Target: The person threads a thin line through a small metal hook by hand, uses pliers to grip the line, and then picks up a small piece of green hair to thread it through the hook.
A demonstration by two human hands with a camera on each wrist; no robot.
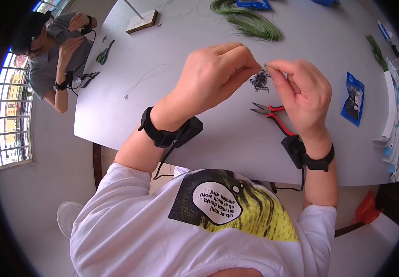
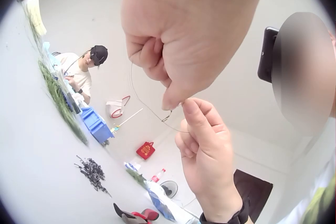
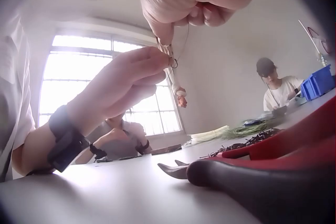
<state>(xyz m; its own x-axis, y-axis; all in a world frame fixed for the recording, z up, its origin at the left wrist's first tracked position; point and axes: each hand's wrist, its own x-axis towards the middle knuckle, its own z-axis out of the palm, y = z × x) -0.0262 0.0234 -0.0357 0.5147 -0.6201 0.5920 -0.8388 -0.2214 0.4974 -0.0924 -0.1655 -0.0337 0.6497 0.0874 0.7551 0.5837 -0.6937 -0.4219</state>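
Note:
In the head view the left hand [image 1: 215, 76] and right hand [image 1: 305, 91] meet fingertip to fingertip above a pile of small dark metal pieces [image 1: 258, 83]. A thin clear line [image 2: 137, 94] loops between them in the left wrist view. At its lower part is a small metal piece [image 2: 166, 117], just below the left hand's [image 2: 184, 35] pinching thumb. The right hand [image 2: 207, 155] pinches the line. The right wrist view shows a tiny ring [image 3: 174, 63] at the left fingertips. Red-handled pliers [image 1: 280, 124] lie below the right hand, jaws apart.
Green strands [image 1: 255, 25] lie at the table's far side, a blue packet [image 1: 353, 99] at the right. Toward the left are a line loop [image 1: 139, 82], a wooden block with a rod [image 1: 142, 22] and green-handled scissors [image 1: 103, 55]. Another person [image 1: 61, 51] sits beyond the left edge.

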